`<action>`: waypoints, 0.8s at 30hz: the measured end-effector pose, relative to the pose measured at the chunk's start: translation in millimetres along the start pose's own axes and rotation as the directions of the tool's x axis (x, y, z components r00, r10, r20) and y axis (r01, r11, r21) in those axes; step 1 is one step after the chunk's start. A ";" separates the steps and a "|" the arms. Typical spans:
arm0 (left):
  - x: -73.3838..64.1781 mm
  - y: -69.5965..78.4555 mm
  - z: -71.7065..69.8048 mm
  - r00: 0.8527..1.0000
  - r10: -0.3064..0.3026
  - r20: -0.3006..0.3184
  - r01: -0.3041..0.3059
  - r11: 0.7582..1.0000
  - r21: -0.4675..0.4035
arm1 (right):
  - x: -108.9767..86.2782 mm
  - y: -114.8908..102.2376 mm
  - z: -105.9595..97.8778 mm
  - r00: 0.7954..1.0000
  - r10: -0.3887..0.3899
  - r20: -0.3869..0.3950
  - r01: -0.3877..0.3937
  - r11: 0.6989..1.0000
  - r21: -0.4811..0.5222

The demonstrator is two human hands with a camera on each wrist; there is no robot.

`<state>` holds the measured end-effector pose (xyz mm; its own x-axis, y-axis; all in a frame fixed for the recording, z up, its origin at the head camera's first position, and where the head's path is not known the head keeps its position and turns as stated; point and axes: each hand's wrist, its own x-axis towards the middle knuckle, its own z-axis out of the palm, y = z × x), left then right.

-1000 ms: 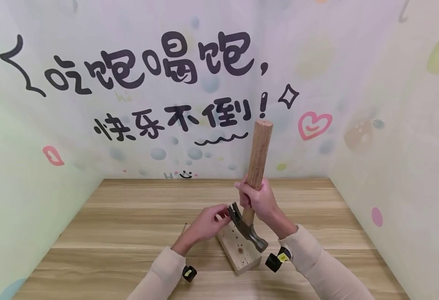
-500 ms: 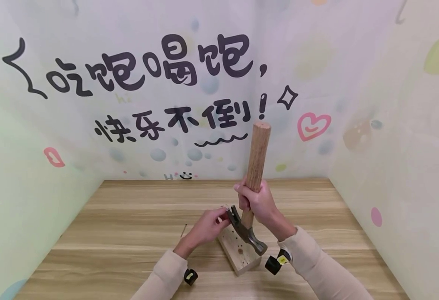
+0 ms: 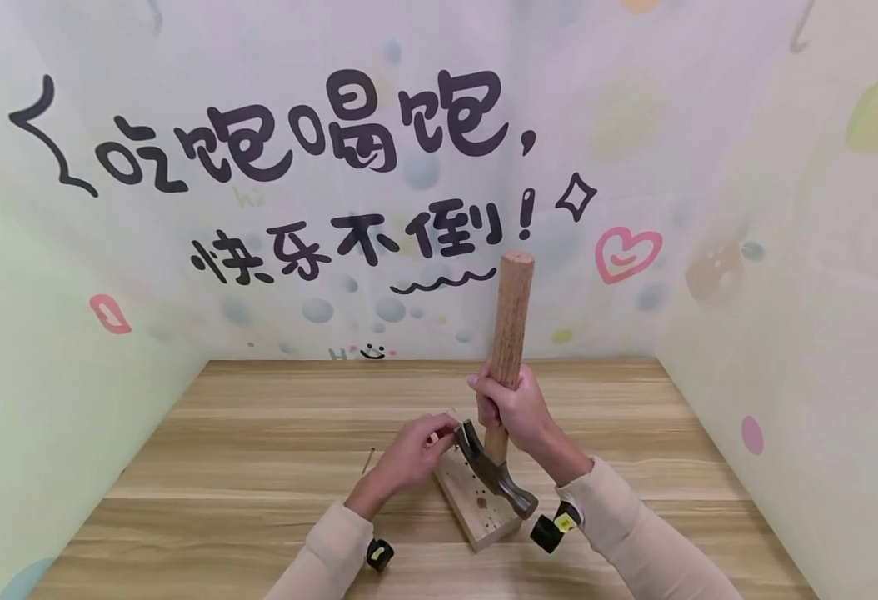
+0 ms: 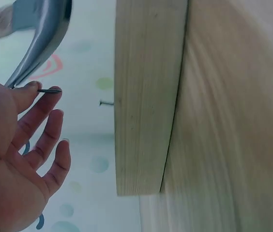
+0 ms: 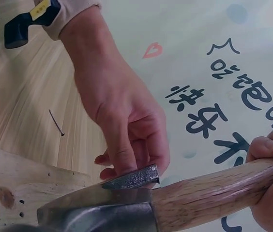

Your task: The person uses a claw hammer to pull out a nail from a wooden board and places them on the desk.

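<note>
"What's below the fingers [image 4: 51, 134] of the left hand [image 3: 409, 450]?"
"The block [image 3: 463, 493], on the table [image 3: 259, 433], a nail [image 4: 107, 103] standing in it."
"Between finger and thumb?"
"Another nail [image 4: 49, 91]."
"Right of them?"
"The hammer head [image 3: 495, 475], then the right hand [image 3: 520, 408] around the handle [image 3: 512, 325]."
"Left?"
"A loose nail [image 5: 55, 123] on the table. Behind them, the wall [image 3: 439, 42]."

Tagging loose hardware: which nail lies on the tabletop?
The nail left of the wooden block; the left grip pinches a second nail; a third nail juts from the block.
</note>
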<state>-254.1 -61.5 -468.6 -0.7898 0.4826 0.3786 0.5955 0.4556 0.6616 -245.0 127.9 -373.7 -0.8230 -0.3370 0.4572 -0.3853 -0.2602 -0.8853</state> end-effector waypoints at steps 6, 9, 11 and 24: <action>-2.8 -3.9 -5.9 0.998 -0.061 -0.013 0.061 0.998 0.014 | -2.4 5.5 -0.8 1.000 0.018 0.017 -0.018 1.000 -0.015; -5.4 -6.7 -7.8 0.996 -0.082 -0.018 0.082 0.997 -0.002 | -3.4 8.7 -0.7 0.999 0.041 0.019 -0.040 0.999 -0.026; -7.4 -8.6 -9.5 0.995 -0.097 -0.024 0.097 0.995 -0.014 | -4.1 10.5 -0.5 0.998 0.054 0.018 -0.053 0.998 -0.033; -19.4 -22.5 -27.2 0.982 -0.165 -0.090 0.164 0.986 -0.009 | -5.7 18.4 -2.8 0.996 0.086 0.006 -0.086 0.996 -0.022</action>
<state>-256.2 -101.4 -473.2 -0.8870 0.3316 0.3213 0.4562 0.5219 0.7207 -248.6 127.6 -392.8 -0.8509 -0.3633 0.3795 -0.3220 -0.2100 -0.9232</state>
